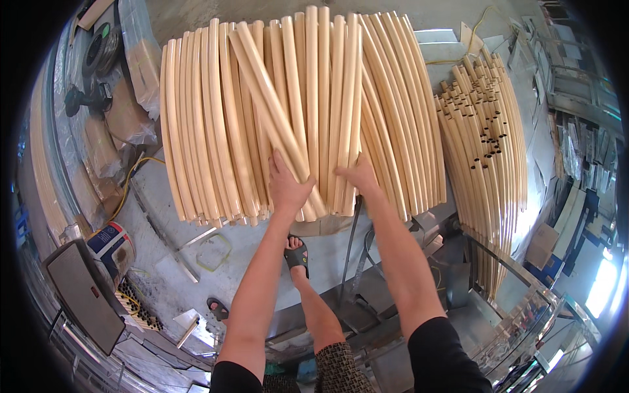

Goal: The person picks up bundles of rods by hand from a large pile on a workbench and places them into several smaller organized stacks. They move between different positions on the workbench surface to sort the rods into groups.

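A broad pile of glossy, wood-coloured tubes [196,131] lies in front of me, most of them running away from me side by side. My left hand [288,187] is closed around the near part of a pair of tubes [262,85] that slant across the pile, their far ends leaning left. A little to the right, my right hand [360,175] grips the near part of upright-running tubes [347,98], thumb over the top and fingers mostly hidden at their right side. How many tubes each hand holds is unclear.
Right of the pile, a second stack of tubes [488,177] shows dark open ends. On the left stand a bucket [113,245], a dark-framed panel [85,295] and plastic-wrapped packages [121,114]. A yellow cable [128,180] and metal strips [160,226] lie on the floor near my feet.
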Demonstrator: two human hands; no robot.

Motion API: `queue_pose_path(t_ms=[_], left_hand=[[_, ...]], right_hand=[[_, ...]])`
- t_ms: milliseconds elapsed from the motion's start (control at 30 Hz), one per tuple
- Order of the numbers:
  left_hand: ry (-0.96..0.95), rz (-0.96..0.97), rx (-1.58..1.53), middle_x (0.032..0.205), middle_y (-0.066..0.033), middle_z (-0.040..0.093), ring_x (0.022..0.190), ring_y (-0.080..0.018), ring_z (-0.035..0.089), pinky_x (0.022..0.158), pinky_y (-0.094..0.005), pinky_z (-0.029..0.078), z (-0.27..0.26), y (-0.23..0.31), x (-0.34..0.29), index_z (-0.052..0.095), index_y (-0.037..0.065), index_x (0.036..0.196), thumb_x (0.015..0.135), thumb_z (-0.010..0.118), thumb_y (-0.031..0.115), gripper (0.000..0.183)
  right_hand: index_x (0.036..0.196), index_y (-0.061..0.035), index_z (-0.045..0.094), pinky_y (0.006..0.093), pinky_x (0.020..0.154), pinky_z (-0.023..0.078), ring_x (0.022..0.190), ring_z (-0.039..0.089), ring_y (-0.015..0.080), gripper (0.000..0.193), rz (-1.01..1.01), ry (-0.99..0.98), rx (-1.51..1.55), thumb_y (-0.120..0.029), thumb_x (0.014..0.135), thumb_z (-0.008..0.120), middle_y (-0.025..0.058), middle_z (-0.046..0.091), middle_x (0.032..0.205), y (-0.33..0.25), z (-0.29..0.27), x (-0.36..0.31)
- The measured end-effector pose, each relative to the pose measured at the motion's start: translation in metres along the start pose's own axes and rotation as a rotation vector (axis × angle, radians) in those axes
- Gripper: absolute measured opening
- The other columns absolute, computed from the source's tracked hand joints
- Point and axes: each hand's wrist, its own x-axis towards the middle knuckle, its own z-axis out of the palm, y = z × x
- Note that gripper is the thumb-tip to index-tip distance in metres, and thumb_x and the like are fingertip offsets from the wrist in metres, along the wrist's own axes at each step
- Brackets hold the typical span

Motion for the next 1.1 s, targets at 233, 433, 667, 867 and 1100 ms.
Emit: queue_pose_path(t_ms=[233,433,667,867,1100], left_hand=[[0.018,0.037,0.152,0.154,-0.0315,0.009,0.143,-0.0435,0.015,0.117,-0.0501,0.019,0.03,-0.01,0.006,0.0,0.002,0.152,0.081,0.074,0.023,0.104],[0.033,0.287,0.347,0.157,-0.0184,0.017,0.145,-0.035,0.016,0.119,-0.0471,0.015,0.004,-0.072,0.008,0.009,-0.001,0.151,0.083,0.067,0.016,0.091],[0.141,0.275,0.348,0.152,-0.0231,0.027,0.141,-0.0361,0.028,0.117,-0.0501,0.019,-0.032,-0.119,-0.03,0.028,-0.004,0.145,0.083,0.048,0.003,0.066],[-0.057,-0.098,-0.051,0.151,-0.0206,0.03,0.138,-0.0367,0.032,0.112,-0.0511,0.028,-0.064,-0.201,-0.19,0.029,0.002,0.146,0.087,0.057,0.013,0.067],[-0.404,-0.786,-0.325,0.123,-0.0217,0.06,0.113,-0.0354,0.058,0.098,-0.0441,0.045,-0.099,-0.425,-0.438,0.058,0.001,0.126,0.085,0.061,0.034,0.052]], right_hand=[[0.151,-0.0043,0.011,0.0439,0.087,0.051,0.101,0.063,0.0374,0.089,-0.168,0.245,-0.743,-0.006,0.079,0.063,0.0268,0.06,0.117,0.067,-0.016,0.022],[0.152,-0.0069,0.014,0.0457,0.083,0.051,0.098,0.062,0.0411,0.094,-0.062,0.17,-0.436,-0.015,0.075,0.067,0.0267,0.06,0.112,0.054,-0.007,0.025],[0.145,-0.0049,0.033,0.0454,0.087,0.051,0.105,0.062,0.0394,0.078,-0.297,0.232,-0.419,-0.026,0.079,0.069,0.0232,0.063,0.116,0.082,0.015,0.018],[0.138,-0.0004,0.042,0.0465,0.093,0.045,0.11,0.055,0.0455,0.07,-0.339,0.125,-0.579,-0.017,0.075,0.067,0.028,0.059,0.118,0.115,0.065,-0.059],[0.111,0.0023,0.066,0.04,0.079,0.053,0.086,0.069,0.0345,0.054,-0.066,-0.488,-0.815,-0.027,0.066,0.073,0.022,0.071,0.092,0.147,0.178,-0.172]])
